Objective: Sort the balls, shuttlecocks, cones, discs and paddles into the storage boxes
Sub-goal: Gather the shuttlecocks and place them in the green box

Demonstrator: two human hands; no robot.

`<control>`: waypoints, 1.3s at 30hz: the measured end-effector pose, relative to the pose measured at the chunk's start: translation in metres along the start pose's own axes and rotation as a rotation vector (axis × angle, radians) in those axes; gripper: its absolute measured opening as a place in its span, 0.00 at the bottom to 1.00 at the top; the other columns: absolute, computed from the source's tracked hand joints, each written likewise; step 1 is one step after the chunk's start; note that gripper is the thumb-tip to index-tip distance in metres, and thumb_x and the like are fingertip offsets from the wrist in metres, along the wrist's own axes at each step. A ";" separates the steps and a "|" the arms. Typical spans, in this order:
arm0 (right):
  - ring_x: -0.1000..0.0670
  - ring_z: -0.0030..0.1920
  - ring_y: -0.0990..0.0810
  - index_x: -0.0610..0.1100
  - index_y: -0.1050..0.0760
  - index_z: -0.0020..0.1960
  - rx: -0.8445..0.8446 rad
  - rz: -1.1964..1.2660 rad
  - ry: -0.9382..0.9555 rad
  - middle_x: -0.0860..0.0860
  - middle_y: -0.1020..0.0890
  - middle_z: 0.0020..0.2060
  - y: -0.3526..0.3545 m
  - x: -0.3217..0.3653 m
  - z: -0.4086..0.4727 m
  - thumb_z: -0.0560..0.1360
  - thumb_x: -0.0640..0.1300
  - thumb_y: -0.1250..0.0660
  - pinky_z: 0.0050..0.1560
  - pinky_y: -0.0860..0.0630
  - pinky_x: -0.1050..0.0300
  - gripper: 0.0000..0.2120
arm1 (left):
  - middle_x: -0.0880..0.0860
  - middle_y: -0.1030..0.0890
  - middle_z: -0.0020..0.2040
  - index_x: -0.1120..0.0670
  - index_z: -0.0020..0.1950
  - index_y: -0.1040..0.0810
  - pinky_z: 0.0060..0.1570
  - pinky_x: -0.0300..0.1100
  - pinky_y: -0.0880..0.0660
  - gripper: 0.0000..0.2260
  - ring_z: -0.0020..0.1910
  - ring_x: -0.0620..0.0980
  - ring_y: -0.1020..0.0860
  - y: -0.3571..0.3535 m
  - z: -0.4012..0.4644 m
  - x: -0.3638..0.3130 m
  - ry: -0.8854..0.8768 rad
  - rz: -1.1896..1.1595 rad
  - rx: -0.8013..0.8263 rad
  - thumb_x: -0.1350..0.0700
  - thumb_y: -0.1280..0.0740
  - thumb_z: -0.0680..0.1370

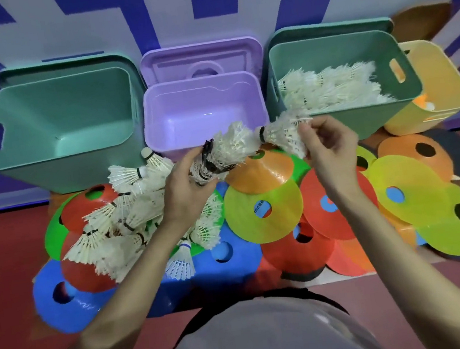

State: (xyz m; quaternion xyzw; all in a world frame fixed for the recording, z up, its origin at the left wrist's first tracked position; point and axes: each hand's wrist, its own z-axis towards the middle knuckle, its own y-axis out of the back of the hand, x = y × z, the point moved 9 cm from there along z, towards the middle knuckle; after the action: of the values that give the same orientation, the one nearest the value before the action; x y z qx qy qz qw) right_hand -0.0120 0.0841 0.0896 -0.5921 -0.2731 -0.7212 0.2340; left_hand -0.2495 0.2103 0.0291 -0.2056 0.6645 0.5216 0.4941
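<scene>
From the head view, the left hand (pixel 188 190) grips a bunch of white feather shuttlecocks (pixel 221 153) while the right hand (pixel 326 143) pinches one shuttlecock (pixel 283 134) by its feathers, just in front of the right green plastic box (pixel 362 114) already holding shuttlecocks. Best dropped there gently, feathers uncrushed. Four boxes stand open: two green, one purple (pixel 203 119), one yellow (pixel 444 91); loose shuttlecocks (pixel 128 218) and flat coloured discs (pixel 263 211) on the floor are too piled to count.

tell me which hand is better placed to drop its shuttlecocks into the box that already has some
Right. The right hand holds shuttlecocks at the near rim of the green box that already contains some; the left hand holds its bunch before the purple box.
</scene>
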 end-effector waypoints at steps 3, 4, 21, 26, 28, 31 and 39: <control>0.49 0.29 0.32 0.47 0.25 0.38 0.067 -0.041 0.013 0.47 0.29 0.27 0.010 -0.003 0.012 0.76 0.39 0.34 0.28 0.36 0.49 0.09 | 0.48 0.24 0.64 0.53 0.69 0.28 0.60 0.45 0.25 0.29 0.58 0.43 0.23 -0.031 0.012 -0.025 -0.066 0.019 0.073 0.61 0.24 0.70; 0.49 0.29 0.32 0.47 0.25 0.38 0.081 -0.050 0.009 0.47 0.28 0.28 0.015 -0.007 0.016 0.76 0.40 0.33 0.28 0.36 0.49 0.08 | 0.47 0.24 0.64 0.53 0.70 0.28 0.57 0.39 0.25 0.29 0.55 0.39 0.23 -0.042 0.015 -0.033 -0.087 0.030 0.107 0.62 0.25 0.70; 0.58 0.31 0.31 0.41 0.24 0.48 -0.124 -0.010 -0.036 0.52 0.28 0.30 0.129 -0.042 0.142 0.73 0.37 0.31 0.36 0.32 0.63 0.05 | 0.51 0.26 0.57 0.58 0.67 0.25 0.55 0.24 0.35 0.27 0.54 0.35 0.30 -0.159 0.103 -0.141 -0.317 0.144 0.130 0.61 0.25 0.69; 0.55 0.36 0.23 0.45 0.26 0.49 -0.136 -0.012 -0.028 0.50 0.22 0.38 0.145 -0.043 0.172 0.79 0.44 0.41 0.34 0.27 0.58 0.06 | 0.54 0.24 0.57 0.57 0.67 0.25 0.52 0.21 0.37 0.27 0.53 0.37 0.31 -0.186 0.144 -0.149 -0.291 0.212 0.156 0.57 0.24 0.69; 0.56 0.42 0.21 0.47 0.27 0.52 -0.058 -0.112 -0.041 0.53 0.21 0.43 0.142 -0.051 0.180 0.80 0.49 0.44 0.39 0.24 0.56 0.09 | 0.54 0.23 0.58 0.56 0.67 0.26 0.52 0.24 0.37 0.28 0.55 0.40 0.30 -0.199 0.158 -0.145 -0.244 0.248 0.217 0.55 0.23 0.69; 0.58 0.48 0.23 0.48 0.26 0.54 0.106 -0.314 -0.010 0.52 0.24 0.50 0.133 -0.068 0.187 0.80 0.51 0.41 0.47 0.24 0.60 0.09 | 0.53 0.22 0.60 0.56 0.68 0.26 0.55 0.33 0.34 0.29 0.58 0.47 0.26 -0.220 0.170 -0.139 -0.202 0.272 0.321 0.52 0.22 0.69; 0.42 0.45 0.25 0.36 0.22 0.42 0.166 -0.664 0.022 0.45 0.26 0.38 0.139 -0.109 0.197 0.77 0.41 0.34 0.47 0.27 0.46 0.09 | 0.55 0.23 0.62 0.55 0.67 0.24 0.64 0.43 0.32 0.28 0.63 0.53 0.27 -0.261 0.187 -0.117 -0.107 0.361 0.478 0.54 0.22 0.69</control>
State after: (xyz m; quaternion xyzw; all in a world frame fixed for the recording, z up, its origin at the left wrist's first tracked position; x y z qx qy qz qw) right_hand 0.2441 0.1148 0.0288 -0.4421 -0.5061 -0.7396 0.0367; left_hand 0.0892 0.2525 0.0085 0.0656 0.7671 0.4401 0.4620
